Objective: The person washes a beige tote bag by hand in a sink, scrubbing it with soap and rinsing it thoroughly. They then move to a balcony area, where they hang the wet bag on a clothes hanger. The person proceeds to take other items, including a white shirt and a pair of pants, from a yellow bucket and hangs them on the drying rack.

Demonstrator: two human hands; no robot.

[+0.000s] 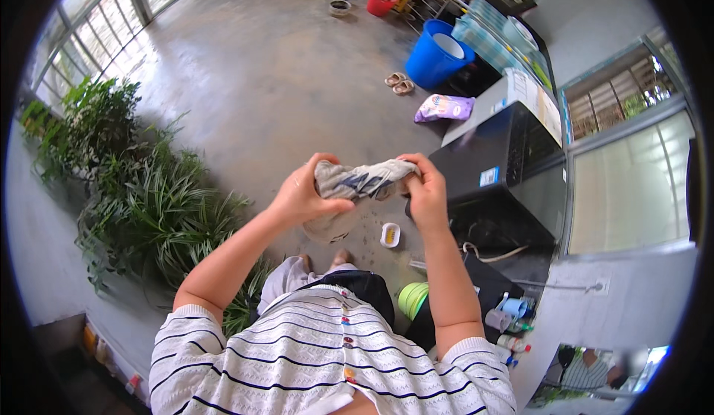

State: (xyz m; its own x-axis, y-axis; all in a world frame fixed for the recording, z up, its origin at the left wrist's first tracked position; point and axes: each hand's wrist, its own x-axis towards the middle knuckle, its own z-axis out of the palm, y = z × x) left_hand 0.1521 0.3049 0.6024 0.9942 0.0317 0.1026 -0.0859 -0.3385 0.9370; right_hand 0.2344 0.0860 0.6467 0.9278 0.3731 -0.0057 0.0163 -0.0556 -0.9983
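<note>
A bunched, pale grey-beige cloth (364, 179) with dark blue marks is stretched between my hands at chest height. My left hand (301, 192) grips its left end, thumb underneath and fingers over the top. The right end is pinched in my right hand (424, 188), where the fingers curl round the fabric. Just under the cloth, near my left hand, shows a pale rounded shape (331, 227); whether it is part of the cloth or a thing behind it I cannot tell. A small white dish (390, 235) with something yellow in it lies on the floor below.
Leafy green plants (156, 199) line the left wall. To the right stands a black appliance (494, 162), with a purple package (444, 108) and a blue bucket (435, 58) beyond. Sandals (399, 82) lie near the bucket. A lime-green container (413, 300) and several bottles (513, 343) are close by my right arm.
</note>
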